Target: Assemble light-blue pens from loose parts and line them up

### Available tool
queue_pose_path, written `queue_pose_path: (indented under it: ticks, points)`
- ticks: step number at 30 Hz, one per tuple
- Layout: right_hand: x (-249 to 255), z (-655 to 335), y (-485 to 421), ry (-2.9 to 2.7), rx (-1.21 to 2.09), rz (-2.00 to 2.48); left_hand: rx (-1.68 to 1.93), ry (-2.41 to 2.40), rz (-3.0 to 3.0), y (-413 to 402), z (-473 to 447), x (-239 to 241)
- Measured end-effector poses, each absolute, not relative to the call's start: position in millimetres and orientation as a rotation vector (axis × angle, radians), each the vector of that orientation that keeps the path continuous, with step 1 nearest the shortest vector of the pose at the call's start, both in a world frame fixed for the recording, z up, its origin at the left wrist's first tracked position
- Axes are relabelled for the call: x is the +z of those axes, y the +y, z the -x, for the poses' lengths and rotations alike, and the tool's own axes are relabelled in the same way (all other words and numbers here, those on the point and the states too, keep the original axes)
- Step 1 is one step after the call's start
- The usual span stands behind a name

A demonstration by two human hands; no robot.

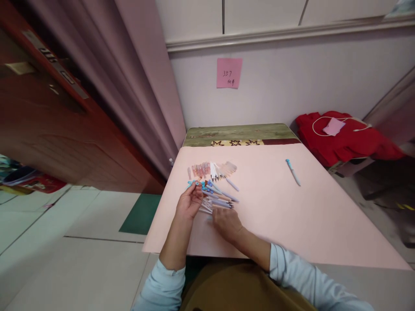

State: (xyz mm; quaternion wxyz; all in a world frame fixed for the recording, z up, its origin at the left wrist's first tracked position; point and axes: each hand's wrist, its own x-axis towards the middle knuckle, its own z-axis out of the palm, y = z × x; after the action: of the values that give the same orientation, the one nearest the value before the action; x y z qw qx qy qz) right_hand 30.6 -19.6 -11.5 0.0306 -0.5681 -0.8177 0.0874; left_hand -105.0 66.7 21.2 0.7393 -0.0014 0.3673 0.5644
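Observation:
My left hand [190,201] is raised over the left part of the table, thumb and fingertips pinched on a small blue pen part [196,183]. Beside it, my right hand [227,223] is low over the near end of a pile of pen parts, knuckles up and fingers curled; whatever its fingertips grip is hidden. Lilac and pale barrels [223,202] lie in that pile, with blue pieces [207,185] at its left. Beyond them are white refills with dark tips [214,172], a row of reddish clear pieces [201,169] and some clear tubes [229,167].
A whole pale blue pen [293,172] lies apart at the right on the pink-covered table [266,216]. Behind the table stands a wall with a pink note [228,73]. Red cloth [340,144] with a white cable is heaped at the right; a curtain [142,65] hangs left.

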Motion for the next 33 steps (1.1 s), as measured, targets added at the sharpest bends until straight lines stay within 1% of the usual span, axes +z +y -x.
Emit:
queue_pose_path:
  ticks: [3,6,11,14,20,23,26,28,33]
  points:
    - [-13.0,-35.5,-20.4,-2.495,0.25,1.781,1.241,0.814,0.005,64.8,106.1,22.7]
    - [-13.1,-46.5,-22.5,-2.384,0.305,1.785,1.248,0.82,0.001,61.7,107.8,23.4]
    - [-9.8,-80.1,-16.1,-1.923,0.463,1.863,1.255,0.843,-0.023,54.6,105.2,22.9]
    - [-5.6,-103.0,-2.8,-1.625,0.659,1.83,1.239,0.851,-0.045,51.3,94.3,25.0]
    - [8.6,-122.0,4.6,-1.196,1.307,1.487,1.09,0.818,-0.081,44.3,53.1,37.9]
    - [13.6,-123.2,-4.4,-1.128,1.465,1.45,1.04,0.773,-0.066,38.4,35.5,41.2]
    - [14.1,-127.5,-13.3,-1.12,1.484,1.447,1.041,0.769,-0.041,33.8,25.9,40.2]
    - [12.6,-132.5,-19.1,-1.147,1.425,1.431,1.077,0.784,-0.023,33.7,24.1,39.1]
    - [6.1,-141.1,-39.3,-1.272,1.029,1.481,1.229,0.766,0.022,44.8,29.4,42.6]
